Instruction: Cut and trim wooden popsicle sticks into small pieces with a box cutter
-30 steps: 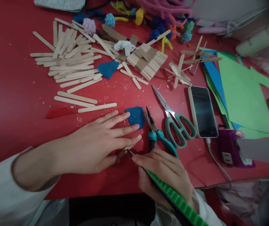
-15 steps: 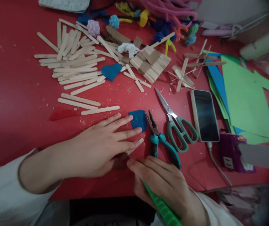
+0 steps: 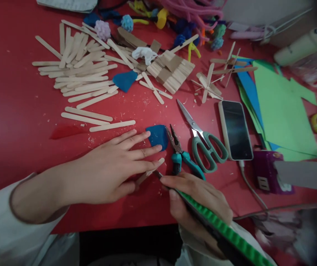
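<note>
My left hand (image 3: 111, 166) lies palm down with its fingers spread. Its index finger and thumb press on a craft stick (image 3: 145, 176) against the red table; part of that stick is hidden under the fingers. My right hand (image 3: 200, 207) is closed around a green and black utility knife (image 3: 222, 223), whose blade tip comes close to the pinned stick; I cannot tell whether it touches. A blue scrap (image 3: 158, 137) sits beside my left fingertips. Teal-handled pliers (image 3: 177, 147) lie just beyond my right hand, jaws pointing away, and grey-green scissors (image 3: 200, 135) rest to their right.
A pile of loose craft sticks (image 3: 78, 70) spreads at the back left. Behind the scissors are a stick panel (image 3: 171, 70) and crossed-stick pieces (image 3: 207, 84). A phone (image 3: 236, 129) with a cable, a purple box (image 3: 271, 171) and green paper (image 3: 280, 111) occupy the right.
My right hand has moved slightly right and turned, so more of the knife and its blade shows. The view has shifted a little; my left hand stays on the stick.
</note>
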Action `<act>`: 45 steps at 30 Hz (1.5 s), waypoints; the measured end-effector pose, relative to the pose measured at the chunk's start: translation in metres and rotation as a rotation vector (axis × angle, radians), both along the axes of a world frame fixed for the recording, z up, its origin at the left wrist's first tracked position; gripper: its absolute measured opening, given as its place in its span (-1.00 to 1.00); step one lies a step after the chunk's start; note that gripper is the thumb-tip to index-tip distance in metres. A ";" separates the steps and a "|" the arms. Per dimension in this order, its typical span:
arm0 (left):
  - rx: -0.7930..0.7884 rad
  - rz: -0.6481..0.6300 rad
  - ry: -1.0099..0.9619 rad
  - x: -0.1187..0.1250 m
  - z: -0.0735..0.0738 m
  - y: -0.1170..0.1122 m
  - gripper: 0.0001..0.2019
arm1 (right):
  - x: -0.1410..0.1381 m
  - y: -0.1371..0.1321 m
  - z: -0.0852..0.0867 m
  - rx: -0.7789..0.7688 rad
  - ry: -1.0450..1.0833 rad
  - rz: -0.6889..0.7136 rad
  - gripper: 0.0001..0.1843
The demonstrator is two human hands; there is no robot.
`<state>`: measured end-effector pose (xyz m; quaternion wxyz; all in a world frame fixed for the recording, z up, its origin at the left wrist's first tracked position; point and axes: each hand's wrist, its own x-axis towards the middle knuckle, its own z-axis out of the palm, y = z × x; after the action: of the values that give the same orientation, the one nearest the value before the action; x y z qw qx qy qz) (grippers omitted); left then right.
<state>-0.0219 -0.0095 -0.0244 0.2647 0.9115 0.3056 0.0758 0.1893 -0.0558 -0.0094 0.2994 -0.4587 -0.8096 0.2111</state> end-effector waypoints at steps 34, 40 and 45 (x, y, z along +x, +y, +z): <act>0.011 -0.001 -0.041 -0.001 -0.002 0.002 -0.53 | -0.003 0.010 0.000 0.068 -0.067 0.139 -0.78; 0.052 0.078 -0.096 0.004 0.004 -0.005 -0.67 | -0.003 0.009 -0.004 0.072 -0.041 0.133 -0.78; 0.136 0.160 -0.036 0.009 0.001 -0.010 -0.71 | -0.004 0.007 -0.005 0.056 -0.046 0.116 -0.79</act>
<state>-0.0124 -0.0190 -0.0233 0.2008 0.8984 0.3670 0.1336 0.1857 -0.0489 -0.0144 0.2807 -0.4074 -0.8470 0.1946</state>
